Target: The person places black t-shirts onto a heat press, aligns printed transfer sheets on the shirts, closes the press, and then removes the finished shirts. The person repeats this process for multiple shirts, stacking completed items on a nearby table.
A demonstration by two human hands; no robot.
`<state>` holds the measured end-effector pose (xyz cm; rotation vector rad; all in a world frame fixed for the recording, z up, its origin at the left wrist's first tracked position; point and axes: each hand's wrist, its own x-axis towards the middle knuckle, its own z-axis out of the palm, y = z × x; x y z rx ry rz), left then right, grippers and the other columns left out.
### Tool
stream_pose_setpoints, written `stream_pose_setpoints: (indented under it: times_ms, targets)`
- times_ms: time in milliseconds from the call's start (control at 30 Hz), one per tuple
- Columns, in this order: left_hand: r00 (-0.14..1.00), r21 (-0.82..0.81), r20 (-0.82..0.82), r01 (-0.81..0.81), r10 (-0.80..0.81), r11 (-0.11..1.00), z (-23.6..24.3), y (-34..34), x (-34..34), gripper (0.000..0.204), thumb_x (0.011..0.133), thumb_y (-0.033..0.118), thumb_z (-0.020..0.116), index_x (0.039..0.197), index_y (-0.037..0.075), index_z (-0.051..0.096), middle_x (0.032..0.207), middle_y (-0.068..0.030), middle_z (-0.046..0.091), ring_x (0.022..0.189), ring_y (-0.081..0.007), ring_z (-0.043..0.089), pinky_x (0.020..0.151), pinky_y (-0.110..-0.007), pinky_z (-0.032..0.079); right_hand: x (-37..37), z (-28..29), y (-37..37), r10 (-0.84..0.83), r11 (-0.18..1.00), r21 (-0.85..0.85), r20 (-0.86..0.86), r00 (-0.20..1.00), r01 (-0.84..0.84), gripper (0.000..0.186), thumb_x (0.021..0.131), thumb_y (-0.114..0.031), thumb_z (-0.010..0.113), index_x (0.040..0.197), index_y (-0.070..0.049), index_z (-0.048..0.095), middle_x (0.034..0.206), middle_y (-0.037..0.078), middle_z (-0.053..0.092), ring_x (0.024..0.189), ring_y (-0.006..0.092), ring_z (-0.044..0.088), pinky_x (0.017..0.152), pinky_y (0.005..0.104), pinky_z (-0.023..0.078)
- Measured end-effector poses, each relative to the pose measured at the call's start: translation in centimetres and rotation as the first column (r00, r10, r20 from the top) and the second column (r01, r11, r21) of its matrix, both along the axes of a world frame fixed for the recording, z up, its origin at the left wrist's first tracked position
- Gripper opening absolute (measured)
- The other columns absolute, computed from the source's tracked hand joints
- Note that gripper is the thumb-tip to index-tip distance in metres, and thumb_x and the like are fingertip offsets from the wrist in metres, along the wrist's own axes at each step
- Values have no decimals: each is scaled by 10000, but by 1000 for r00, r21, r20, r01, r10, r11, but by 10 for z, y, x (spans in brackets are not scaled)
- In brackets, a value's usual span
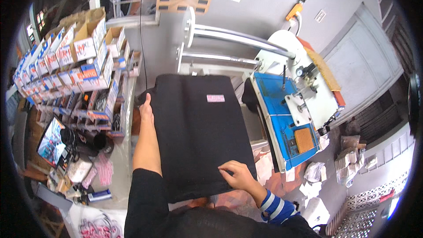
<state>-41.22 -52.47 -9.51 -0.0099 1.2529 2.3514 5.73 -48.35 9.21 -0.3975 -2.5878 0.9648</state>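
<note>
A black cloth, probably a garment, lies spread over a flat rectangular support in front of me. On its upper right part sits a small pink-and-white printed label. At the cloth's far left edge, my left hand is closed on the fabric, thumb up and some fingers hidden. My right hand is over the near right part of the cloth, its fingers curled in toward the thumb. Whatever lies between those fingertips is too small to make out. A blue-and-white striped band circles my right wrist.
A press-like machine with a blue bed and a tan pad stands to the right. Metal rollers run behind the cloth. Stacked cardboard boxes and a screen are at left. Plastic-wrapped bundles lie on the floor.
</note>
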Motion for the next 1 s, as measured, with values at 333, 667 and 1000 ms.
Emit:
stream_pose_setpoints:
  times_ms: [333, 667, 1000]
  targets:
    - [-307, -238, -951, 622, -47, 746, 265, 13, 283, 438, 835, 172, 827, 1238, 57, 701, 1279, -124, 705, 1331, -308, 588, 1237, -620, 224, -49, 155, 137, -300, 427, -903, -96, 949, 44, 219, 980, -146, 636, 1153, -24, 692, 1001, 73, 727, 910, 214, 693, 880, 371, 563]
    - [-391, -359, -913, 641, -114, 679, 298, 97, 432, 360, 703, 79, 812, 1026, 117, 657, 982, -130, 656, 974, -354, 635, 955, -507, 432, 256, 337, -103, -337, 913, 56, -457, 823, 405, 430, 771, -257, 849, 1007, 66, 690, 870, 137, 705, 798, 225, 662, 725, 354, 520]
    - [-581, -818, -319, 568, -748, -93, 225, -106, 499, 243, 920, 213, 748, 1031, 11, 672, 803, -50, 605, 834, -103, 582, 777, -317, 497, 482, 221, -140, -867, 497, 206, 69, 494, 843, 187, 795, -102, 787, 921, 25, 733, 742, 117, 683, 688, 202, 632, 669, 332, 494]
